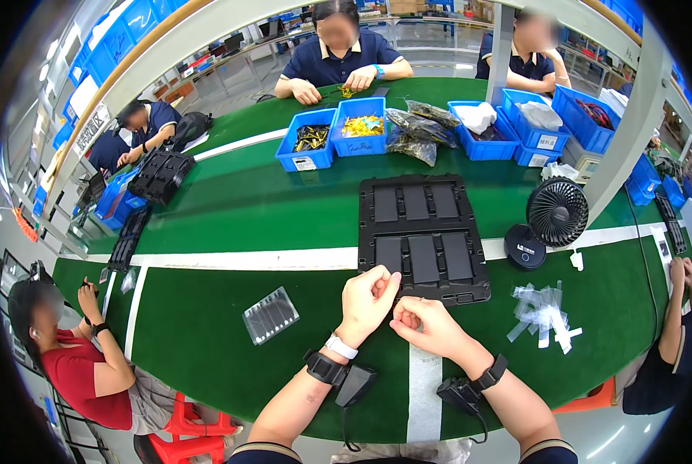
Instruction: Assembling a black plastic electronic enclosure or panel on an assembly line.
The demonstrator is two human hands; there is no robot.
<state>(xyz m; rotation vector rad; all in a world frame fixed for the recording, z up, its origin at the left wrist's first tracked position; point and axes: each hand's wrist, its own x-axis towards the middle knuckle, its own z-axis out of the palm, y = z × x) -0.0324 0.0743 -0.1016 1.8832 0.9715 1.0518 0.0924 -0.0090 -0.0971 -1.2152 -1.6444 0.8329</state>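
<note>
In front of me my left hand (368,304) is closed, its fingers curled in beside the near edge of a black plastic tray (367,224). Just to its right my right hand (429,325) is closed too, thumb and fingers drawn together. Whatever the fingers of either hand hold, if anything, is hidden. Several flat dark rectangular pieces (423,258) sit in the tray's slots. A clear sheet with rows of small pieces (270,315) lies left of my hands. To the right is a loose pile of clear plastic strips (543,313).
A black desk fan (556,211) stands right of the tray. Farther off are blue bins (306,158) with small parts, filled plastic bags (423,127) and a metal post (632,116). Co-workers sit around the green table (207,340). Cabled black devices hang at my wrists.
</note>
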